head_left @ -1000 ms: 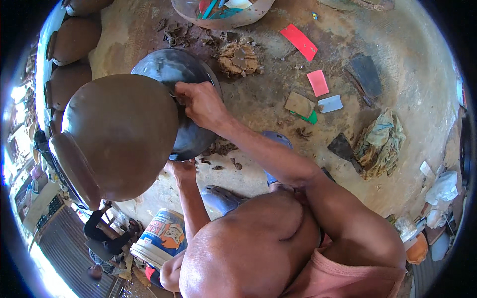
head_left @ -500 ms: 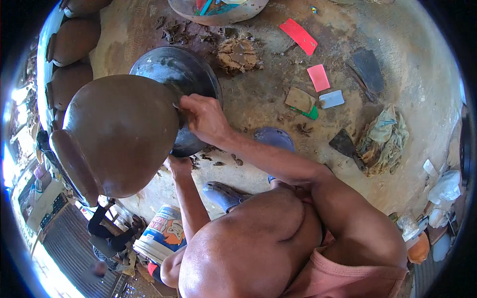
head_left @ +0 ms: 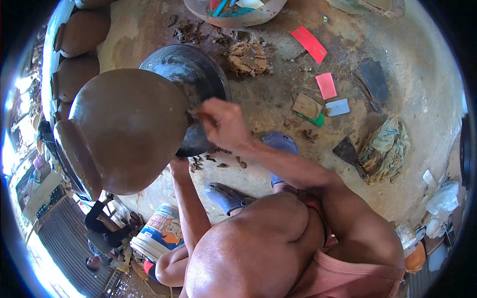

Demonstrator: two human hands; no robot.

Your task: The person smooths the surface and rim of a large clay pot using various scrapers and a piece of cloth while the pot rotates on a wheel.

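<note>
A: Where is the large clay pot?

B: Left of centre, in front of a dark round stand, which it partly covers. Its thick rim faces the left of the view; its surface is smooth and brown.

A: How are the hands disposed?

B: The right hand has its fingers curled inward, their tips just beside the end of the pot away from the rim. Blur obscures them; whether they grip anything cannot be told. The left hand reaches to the pot's near side and is largely hidden, so its spread cannot be told either.

A: What lies about on the floor?

B: Beyond the stand, a crumbled clay lump. To the right, a red strip, a pink card and a pale card; farther right, a crumpled cloth. A printed bucket stands near the left forearm.
</note>
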